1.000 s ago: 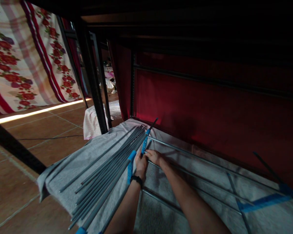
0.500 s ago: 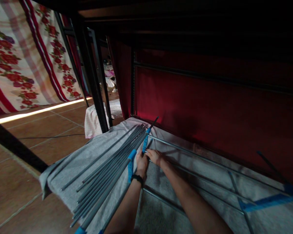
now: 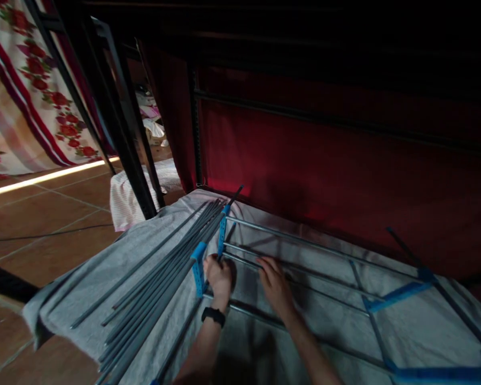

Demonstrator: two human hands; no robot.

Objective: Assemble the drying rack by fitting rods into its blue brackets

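So the metal tube frame (image 3: 320, 247) lies in the middle and right of the grey cloth (image 3: 80, 289), and its long cross tubes run left to right, slanting nearer as they go right. Its side tubes go the other way, near left to far right, and the left one's free end points at the red cloth wall (image 3: 324, 171). The loose grey tubes (image 3: 164, 278) sit just left of it, long axes also near left to far right, slightly fanned at the near end. Left hand (image 3: 219, 277) is right beside the near left blue connector (image 3: 198, 262), fingers curled mostly closed by the side tube, but I can't tell what they've actually got hold of. Far left blue connector (image 3: 222, 230) is just beyond it. Right hand (image 3: 276, 283) has its fingers partly open and gently bent, tips at an inner cross tube; thumb's hidden, so can't tell if it's gripping.
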